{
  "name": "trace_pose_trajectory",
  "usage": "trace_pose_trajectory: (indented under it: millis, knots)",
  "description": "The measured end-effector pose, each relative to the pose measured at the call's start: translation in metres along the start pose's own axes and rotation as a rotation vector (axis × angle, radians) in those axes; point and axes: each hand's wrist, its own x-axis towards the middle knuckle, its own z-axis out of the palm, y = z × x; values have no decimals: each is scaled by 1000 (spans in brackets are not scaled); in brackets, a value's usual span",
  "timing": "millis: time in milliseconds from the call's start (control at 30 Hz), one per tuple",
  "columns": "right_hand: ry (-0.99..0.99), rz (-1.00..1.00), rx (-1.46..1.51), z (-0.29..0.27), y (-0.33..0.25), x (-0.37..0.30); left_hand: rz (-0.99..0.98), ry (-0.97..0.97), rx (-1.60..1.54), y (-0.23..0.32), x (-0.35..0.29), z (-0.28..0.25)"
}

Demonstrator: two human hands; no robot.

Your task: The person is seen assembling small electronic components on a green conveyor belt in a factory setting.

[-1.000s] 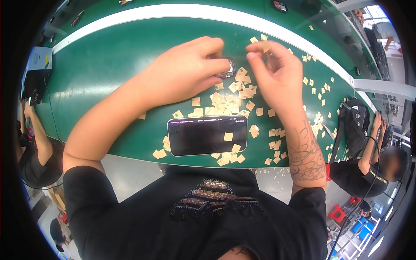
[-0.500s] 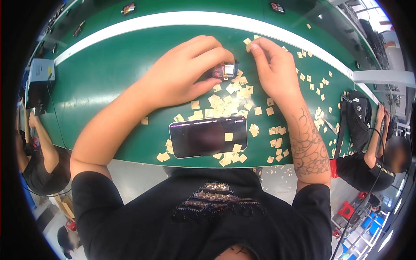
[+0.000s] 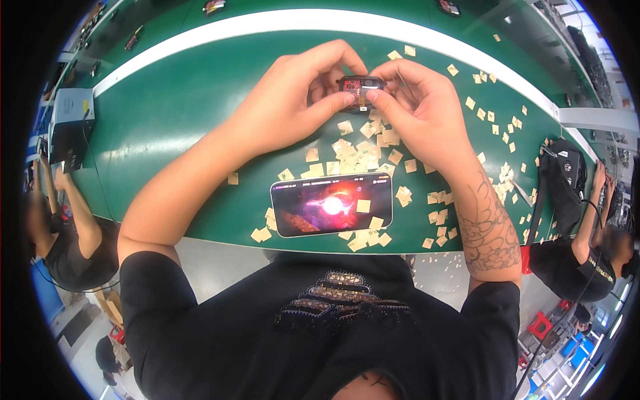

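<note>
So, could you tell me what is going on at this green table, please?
A person in a black shirt holds a small dark part with a red inside between both hands: the left hand and the right hand pinch it by the fingertips above the green table. Below the hands lies a heap of small tan paper squares, and nearer the person a lit black smartphone lies flat with one square on its screen.
</note>
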Motion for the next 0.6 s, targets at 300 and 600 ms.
trace_pose_trajectory:
  millis: [300, 600]
  knots:
    - [85, -60, -284, -1, -7, 0, -71, 138, 68, -14, 14, 2]
    - [179, -113, -447, -13, 4, 5, -102, 546, 435, -92, 114, -82]
